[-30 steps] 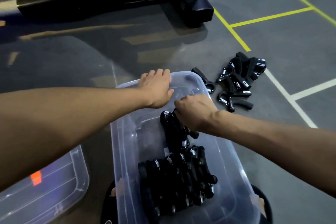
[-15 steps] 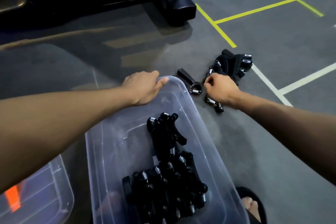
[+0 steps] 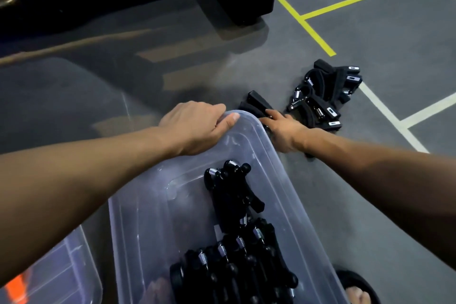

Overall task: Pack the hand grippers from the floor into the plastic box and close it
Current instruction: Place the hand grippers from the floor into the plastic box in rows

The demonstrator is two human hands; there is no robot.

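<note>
Gripping the box (image 3: 278,155) rim at centre frame with your left hand (image 3: 195,126), you reached your right hand (image 3: 283,131), fingers loosely spread, onto a gripper (image 3: 256,103) beside the right-of-centre pile (image 3: 323,96), mid-collection; next it probably needed closing and lifting.

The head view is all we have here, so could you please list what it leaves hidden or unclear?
- Right hand: its fingertips reach under its own palm beside a hand gripper, so whether it grips one is unclear.
- Pile of hand grippers on the floor: overlapping black parts, no exact count.
- Plastic box: near end cut off by the bottom edge.
- Lid: cut off by the lower-left corner.
- Left hand covers part of the box's far rim.
</note>
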